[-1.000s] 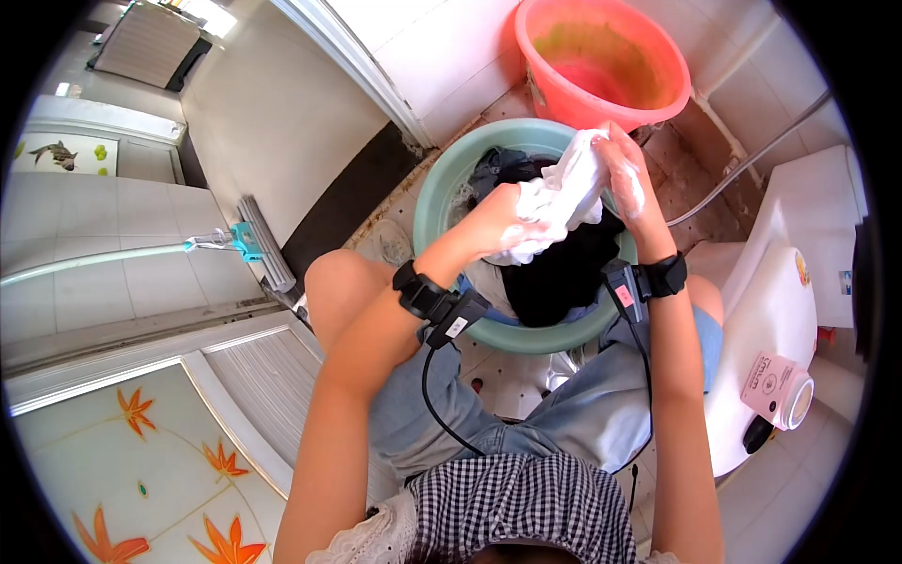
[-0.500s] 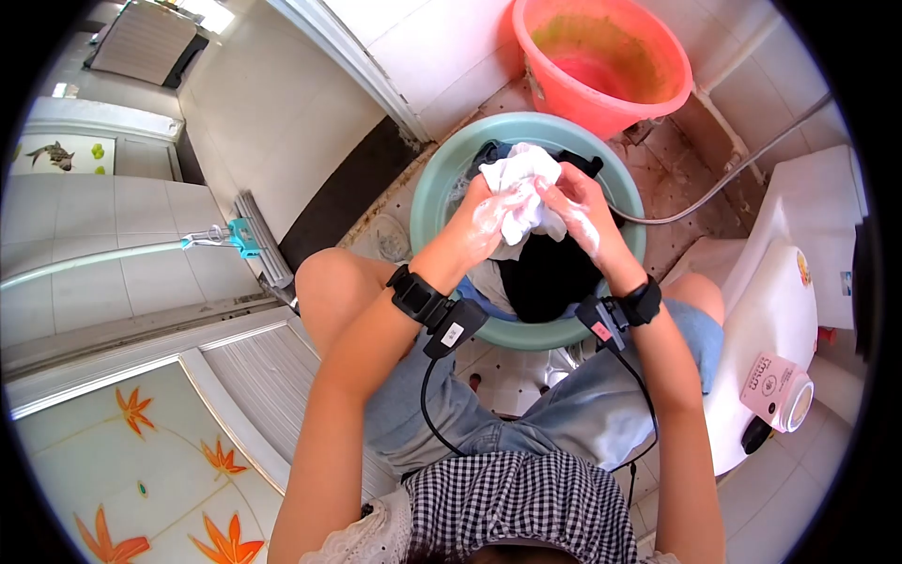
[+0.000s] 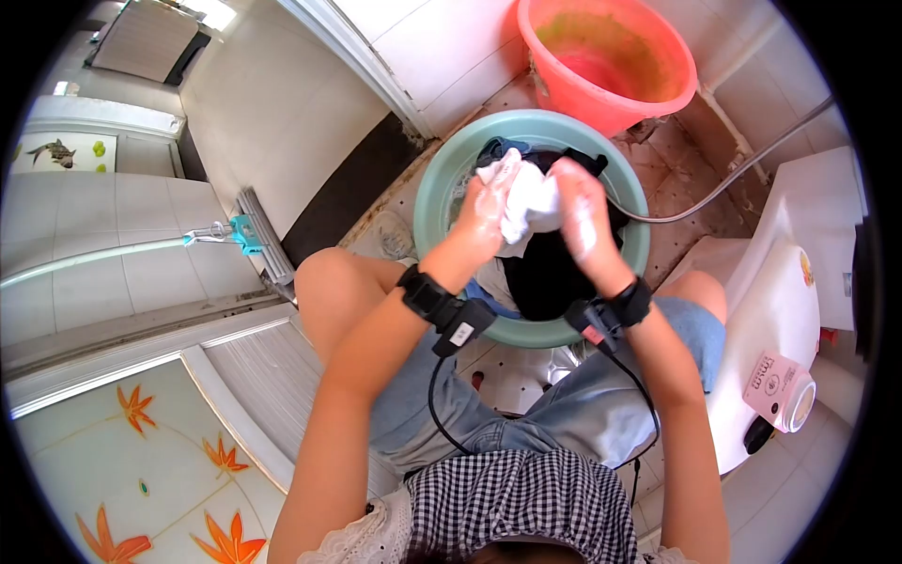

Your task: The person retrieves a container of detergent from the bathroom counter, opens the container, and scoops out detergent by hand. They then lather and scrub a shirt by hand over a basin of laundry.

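A bunched white cloth (image 3: pixel 532 199), its exact kind unclear, is stretched between my two hands above the green basin (image 3: pixel 430 226). My left hand (image 3: pixel 486 209) grips its left side, with white suds over the fingers and wrist. On the other side my right hand (image 3: pixel 581 209), somewhat blurred and also sudsy, is closed on the cloth's right end. Black clothing (image 3: pixel 550 277) lies in the basin below, along with pale and blue fabric partly hidden by my hands and arms.
A red-orange tub (image 3: pixel 615 99) stands behind the basin. A grey hose (image 3: pixel 742 167) runs to the basin's right rim. The white toilet (image 3: pixel 766 348) at right carries a pink jar (image 3: pixel 778 390). A mop (image 3: pixel 256 237) leans at left.
My hands have moved from close together to farther apart, pulling the white cloth sideways between them. The right hand has turned and shifted slightly. The basin's contents look the same.
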Demonstrator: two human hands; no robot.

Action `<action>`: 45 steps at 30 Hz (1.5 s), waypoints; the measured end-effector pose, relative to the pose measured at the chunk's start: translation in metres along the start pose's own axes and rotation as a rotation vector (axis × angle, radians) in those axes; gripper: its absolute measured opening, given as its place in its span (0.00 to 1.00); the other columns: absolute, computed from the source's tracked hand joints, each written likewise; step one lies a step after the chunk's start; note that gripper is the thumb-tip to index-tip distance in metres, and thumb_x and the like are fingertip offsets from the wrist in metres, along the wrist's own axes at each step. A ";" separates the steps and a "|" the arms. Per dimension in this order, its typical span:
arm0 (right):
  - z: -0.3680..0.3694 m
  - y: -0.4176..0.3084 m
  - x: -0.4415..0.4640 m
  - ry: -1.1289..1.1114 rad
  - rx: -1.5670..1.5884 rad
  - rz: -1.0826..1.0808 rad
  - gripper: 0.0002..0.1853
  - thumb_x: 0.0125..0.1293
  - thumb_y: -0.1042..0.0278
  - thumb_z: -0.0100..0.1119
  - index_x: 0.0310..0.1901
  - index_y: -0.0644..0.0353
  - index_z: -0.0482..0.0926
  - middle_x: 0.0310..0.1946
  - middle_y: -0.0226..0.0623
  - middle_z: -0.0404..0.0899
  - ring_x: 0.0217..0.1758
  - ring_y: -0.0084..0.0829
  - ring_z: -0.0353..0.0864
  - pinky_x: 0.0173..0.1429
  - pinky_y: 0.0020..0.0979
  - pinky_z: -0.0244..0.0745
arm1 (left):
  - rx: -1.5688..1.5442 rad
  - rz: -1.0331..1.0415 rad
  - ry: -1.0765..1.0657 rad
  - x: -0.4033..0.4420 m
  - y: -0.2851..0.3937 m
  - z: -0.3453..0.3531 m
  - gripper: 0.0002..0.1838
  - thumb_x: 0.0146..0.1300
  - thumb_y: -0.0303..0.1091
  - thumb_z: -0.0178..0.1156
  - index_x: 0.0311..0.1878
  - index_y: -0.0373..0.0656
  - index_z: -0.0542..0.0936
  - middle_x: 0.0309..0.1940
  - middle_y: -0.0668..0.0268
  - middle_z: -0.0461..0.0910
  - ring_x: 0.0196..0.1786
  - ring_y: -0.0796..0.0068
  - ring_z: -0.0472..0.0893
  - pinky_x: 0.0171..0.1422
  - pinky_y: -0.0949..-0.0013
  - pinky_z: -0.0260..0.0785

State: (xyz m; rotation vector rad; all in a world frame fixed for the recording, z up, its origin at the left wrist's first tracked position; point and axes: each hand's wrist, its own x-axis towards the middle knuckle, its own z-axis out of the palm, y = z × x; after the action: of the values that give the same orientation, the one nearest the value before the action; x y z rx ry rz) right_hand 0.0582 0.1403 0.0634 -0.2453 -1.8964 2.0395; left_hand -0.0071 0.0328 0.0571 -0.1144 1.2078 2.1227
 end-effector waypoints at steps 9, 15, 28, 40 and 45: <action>0.024 0.016 -0.016 0.145 -0.641 -0.257 0.18 0.62 0.58 0.50 0.19 0.60 0.75 0.15 0.47 0.71 0.19 0.43 0.74 0.24 0.36 0.65 | -0.138 -0.192 -0.041 0.004 -0.054 -0.011 0.19 0.64 0.48 0.42 0.41 0.42 0.73 0.41 0.62 0.75 0.42 0.70 0.76 0.47 0.66 0.69; -0.005 0.014 0.015 0.195 -0.506 0.101 0.24 0.64 0.56 0.48 0.14 0.63 0.64 0.08 0.35 0.60 0.13 0.26 0.57 0.20 0.31 0.54 | 0.039 -0.336 -0.040 -0.021 -0.032 0.001 0.17 0.64 0.44 0.48 0.48 0.41 0.71 0.40 0.66 0.75 0.42 0.75 0.76 0.46 0.72 0.68; -0.030 -0.026 0.010 -0.309 -0.143 0.524 0.18 0.61 0.52 0.54 0.26 0.61 0.77 0.19 0.19 0.67 0.22 0.11 0.59 0.23 0.17 0.53 | 0.373 0.340 -0.185 -0.012 0.015 -0.016 0.10 0.56 0.21 0.51 0.42 0.31 0.72 0.37 0.64 0.76 0.39 0.77 0.75 0.43 0.73 0.69; -0.029 -0.021 0.014 -0.433 0.040 0.532 0.15 0.57 0.56 0.60 0.31 0.60 0.76 0.27 0.22 0.70 0.31 0.14 0.65 0.33 0.18 0.61 | 0.382 0.387 -0.197 -0.011 0.013 -0.012 0.09 0.55 0.22 0.51 0.39 0.31 0.74 0.33 0.63 0.77 0.36 0.78 0.75 0.40 0.73 0.69; -0.037 -0.019 0.017 -0.578 -0.142 0.511 0.15 0.57 0.58 0.59 0.35 0.64 0.77 0.28 0.22 0.72 0.31 0.13 0.64 0.33 0.18 0.60 | 0.487 0.368 -0.191 -0.014 0.023 -0.008 0.08 0.55 0.24 0.53 0.37 0.31 0.75 0.31 0.63 0.77 0.36 0.78 0.76 0.40 0.73 0.69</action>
State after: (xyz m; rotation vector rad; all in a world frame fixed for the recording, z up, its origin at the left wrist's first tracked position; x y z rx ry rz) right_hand 0.0576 0.1818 0.0802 -0.2040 -2.5398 2.5055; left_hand -0.0120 0.0113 0.0752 0.5511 1.6836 2.0061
